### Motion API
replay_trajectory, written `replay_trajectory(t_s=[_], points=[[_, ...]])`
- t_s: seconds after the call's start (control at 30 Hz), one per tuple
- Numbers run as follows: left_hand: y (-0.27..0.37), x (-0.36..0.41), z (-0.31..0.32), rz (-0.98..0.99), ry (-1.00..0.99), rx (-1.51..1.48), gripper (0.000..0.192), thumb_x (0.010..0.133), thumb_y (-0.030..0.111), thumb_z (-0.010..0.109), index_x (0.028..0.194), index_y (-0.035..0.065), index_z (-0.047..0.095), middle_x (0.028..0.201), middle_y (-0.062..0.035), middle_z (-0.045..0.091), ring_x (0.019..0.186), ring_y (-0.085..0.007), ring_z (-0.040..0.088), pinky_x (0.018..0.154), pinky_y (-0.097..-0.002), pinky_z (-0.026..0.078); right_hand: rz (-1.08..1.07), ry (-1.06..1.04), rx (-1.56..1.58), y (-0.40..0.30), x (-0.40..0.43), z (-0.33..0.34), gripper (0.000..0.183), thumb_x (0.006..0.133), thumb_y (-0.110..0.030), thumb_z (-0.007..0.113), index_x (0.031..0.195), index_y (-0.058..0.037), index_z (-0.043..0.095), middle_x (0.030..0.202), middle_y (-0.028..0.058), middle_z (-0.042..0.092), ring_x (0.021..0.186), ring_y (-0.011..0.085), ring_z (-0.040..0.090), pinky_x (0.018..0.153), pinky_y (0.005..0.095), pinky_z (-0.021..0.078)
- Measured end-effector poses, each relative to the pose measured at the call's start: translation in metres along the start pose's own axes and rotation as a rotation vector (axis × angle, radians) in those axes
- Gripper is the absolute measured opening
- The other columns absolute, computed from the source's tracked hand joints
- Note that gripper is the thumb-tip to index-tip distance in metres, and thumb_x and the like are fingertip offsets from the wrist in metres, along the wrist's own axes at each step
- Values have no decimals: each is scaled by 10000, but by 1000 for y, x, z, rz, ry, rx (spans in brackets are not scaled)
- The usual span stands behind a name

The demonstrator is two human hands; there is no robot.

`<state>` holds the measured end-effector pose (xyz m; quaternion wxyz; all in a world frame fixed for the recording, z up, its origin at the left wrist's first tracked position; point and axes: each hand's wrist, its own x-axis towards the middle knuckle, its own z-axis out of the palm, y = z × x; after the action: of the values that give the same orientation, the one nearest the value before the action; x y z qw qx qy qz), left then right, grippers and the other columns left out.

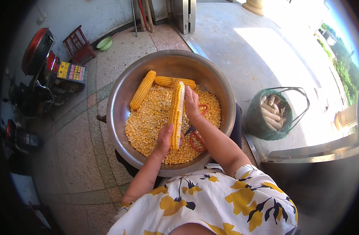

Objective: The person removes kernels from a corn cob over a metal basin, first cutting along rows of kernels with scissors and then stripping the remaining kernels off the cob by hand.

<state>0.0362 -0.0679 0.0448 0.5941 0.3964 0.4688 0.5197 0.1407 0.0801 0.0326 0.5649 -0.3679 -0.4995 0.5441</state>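
Observation:
An ear of dried corn (pixel 176 114) stands lengthwise over a wide metal basin (pixel 116 126), a strip along its right side stripped to the white cob. My left hand (pixel 164 138) grips its lower end. At the upper right side of the same ear, my right hand (pixel 192 102) presses against the stripped strip; its fingertips are partly hidden. Loose yellow kernels (pixel 150 129) cover the basin's bottom. Two more ears rest on them, one slanted at the left (pixel 142 90) and another ear (pixel 164 81) behind. Scissors with red handles (pixel 194 144) lie among the kernels, partly under my right forearm.
A green bucket-like bag (pixel 255 117) holding bare cobs (pixel 270 113) stands on the right, its handle raised. To the left are a parked motorcycle (pixel 50 70), a small red chair (pixel 82 48) and a green bowl (pixel 105 44). Poles (pixel 144 14) lean at the wall beside a metal door (pixel 185 17).

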Motion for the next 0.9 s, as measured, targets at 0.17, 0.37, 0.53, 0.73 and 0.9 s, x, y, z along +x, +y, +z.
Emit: replay_trajectory(t_s=[0.17, 0.37, 0.53, 0.73, 0.9], points=[[-11, 9, -8, 73, 151, 11, 414, 935, 424, 423, 1041, 30, 496, 843, -76, 582, 685, -136, 571, 601, -248, 466, 332, -72, 267, -4, -5, 12, 444, 952, -394, 354, 911, -21, 592, 784, 54, 592, 767, 137, 524, 710, 274, 406], [-13, 3, 1, 311, 294, 525, 429, 952, 388, 416, 1114, -3, 484, 885, -58, 550, 789, -144, 530, 687, -268, 430, 511, -29, 353, -26, -30, 35, 478, 957, -436, 285, 931, -35, 544, 710, 116, 580, 624, 194, 560, 593, 301, 475], [-13, 3, 1, 178, 171, 98, 405, 962, 386, 389, 1067, 11, 501, 859, -41, 532, 752, -132, 510, 667, -262, 421, 177, 40, 232, -4, -17, 24, 437, 952, -378, 411, 763, -18, 570, 678, 21, 551, 625, 120, 499, 570, 268, 404], [-17, 12, -6, 233, 296, 142, 430, 955, 403, 383, 1118, 16, 476, 909, -93, 561, 820, -166, 548, 705, -280, 431, 505, -93, 279, -2, -23, 27, 474, 945, -427, 359, 902, -19, 595, 750, 50, 574, 661, 138, 511, 615, 266, 399], [-14, 5, 0, 415, 390, 568, 391, 961, 369, 386, 1102, 18, 484, 900, -69, 544, 800, -149, 529, 697, -278, 417, 476, 42, 334, -26, -43, 50, 460, 949, -435, 347, 936, -23, 551, 787, 77, 571, 664, 157, 520, 612, 291, 425]])
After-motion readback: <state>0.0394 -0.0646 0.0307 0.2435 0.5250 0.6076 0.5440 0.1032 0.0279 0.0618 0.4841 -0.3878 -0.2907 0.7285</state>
